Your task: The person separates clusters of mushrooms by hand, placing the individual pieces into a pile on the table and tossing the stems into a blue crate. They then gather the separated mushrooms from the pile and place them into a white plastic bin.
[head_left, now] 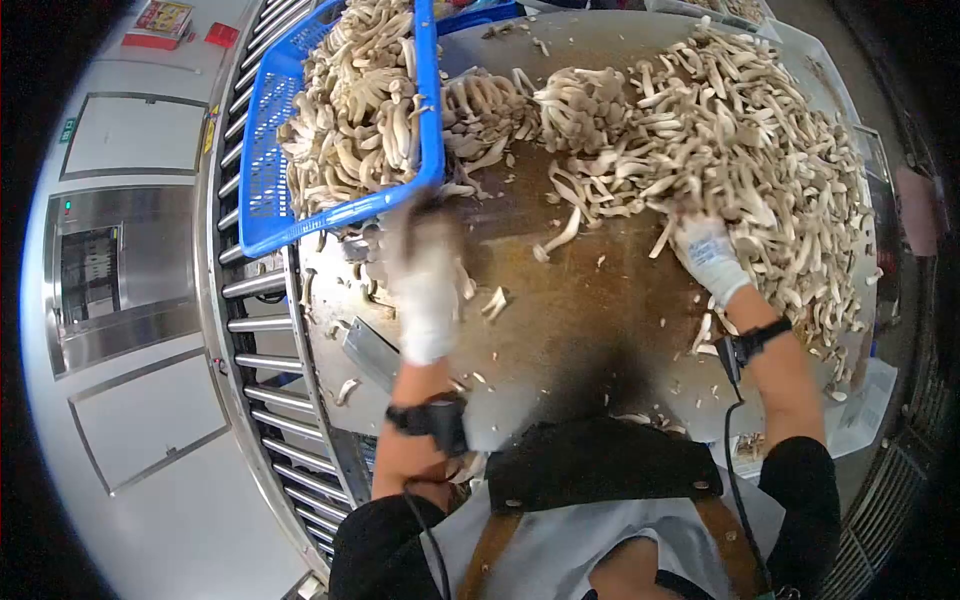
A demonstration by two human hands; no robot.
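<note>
**Mushrooms coming off the table, crate tipped at its edge**

I judge this the sorting step: my left hand (425,285) is blurred just below the blue crate (262,150), which is tilted over the table (590,320) — I cannot tell whether it grips anything. My right hand (708,255), gloved, is dug into the mushroom pile (740,130), fingers curled on stems. Next calls for pulling a clean handful free — no scattering. The red packets (160,22) carry print too small to read.

Our left hand (425,285) is motion-blurred, its grip unreadable; our right hand (708,255) has fingertips buried in mushrooms (740,130); the blue crate (262,150) is cut off at the top.
</note>
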